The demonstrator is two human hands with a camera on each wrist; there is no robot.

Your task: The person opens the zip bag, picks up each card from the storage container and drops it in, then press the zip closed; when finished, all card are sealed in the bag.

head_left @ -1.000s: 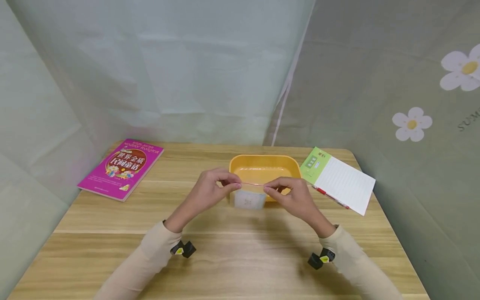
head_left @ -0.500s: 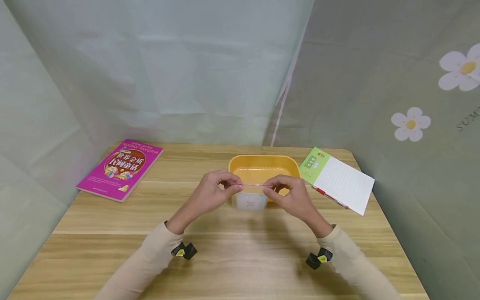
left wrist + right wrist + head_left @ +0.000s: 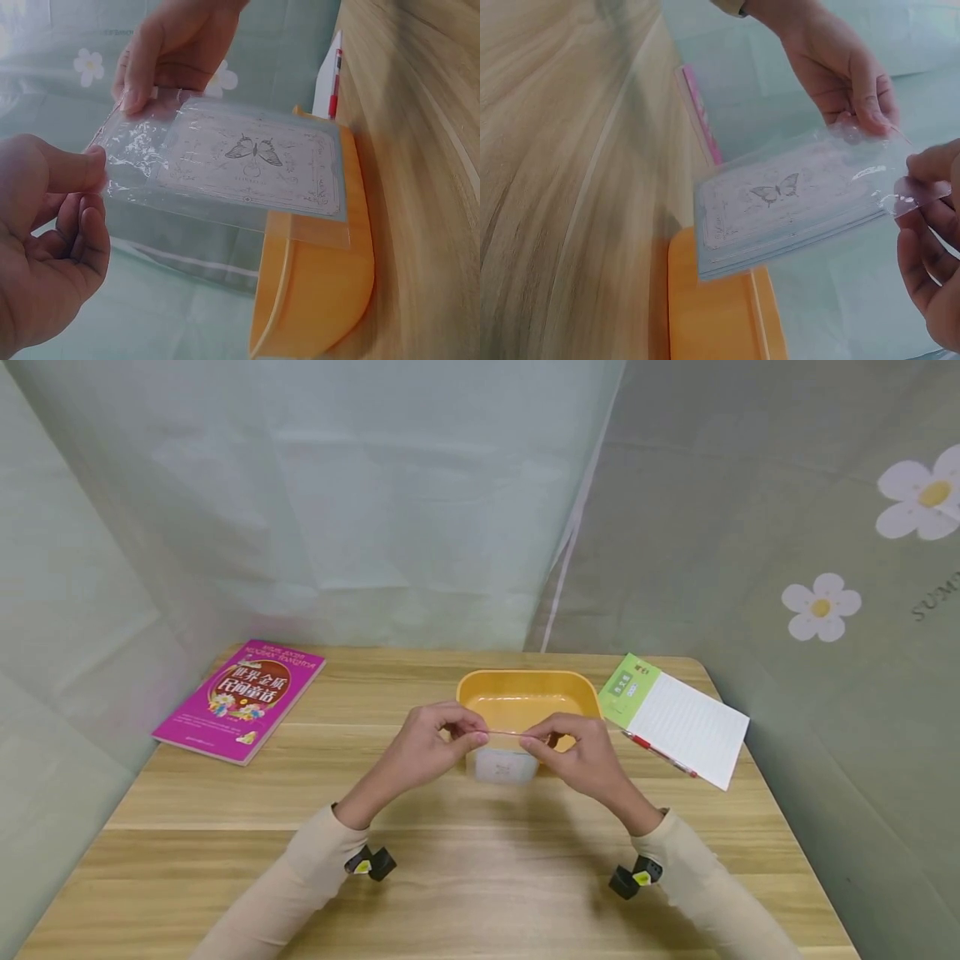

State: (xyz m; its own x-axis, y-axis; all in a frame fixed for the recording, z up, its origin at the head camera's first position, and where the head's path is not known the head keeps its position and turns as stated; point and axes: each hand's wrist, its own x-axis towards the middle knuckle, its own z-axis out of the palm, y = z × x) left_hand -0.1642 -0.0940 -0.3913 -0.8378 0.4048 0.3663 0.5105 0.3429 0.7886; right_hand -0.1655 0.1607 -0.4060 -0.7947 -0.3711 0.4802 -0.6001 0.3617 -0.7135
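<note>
A clear plastic zip bag [image 3: 506, 767] hangs from both hands, its reddish top edge stretched between them. At the left end of that edge, my left hand [image 3: 420, 752] pinches the plastic between thumb and index finger. My right hand [image 3: 583, 752] pinches the right end the same way. Inside the bag lie pale cards [image 3: 776, 191] with a butterfly print, stacked in its lower part, as both wrist views show. The bag is held in front of a yellow plastic bin [image 3: 528, 674], whose near side is partly hidden by bag and hands.
A magenta book [image 3: 240, 700] lies on the wooden table [image 3: 480, 868] at the back left. At the right are a notepad [image 3: 686, 718] with a green cover strip and a red pen [image 3: 660, 753] along its edge. Cloth curtains [image 3: 360, 510] rise behind the table.
My right fingertips have come slightly closer to the left ones along the bag's top edge. The bag has shifted a little to the right; both hands still pinch it.
</note>
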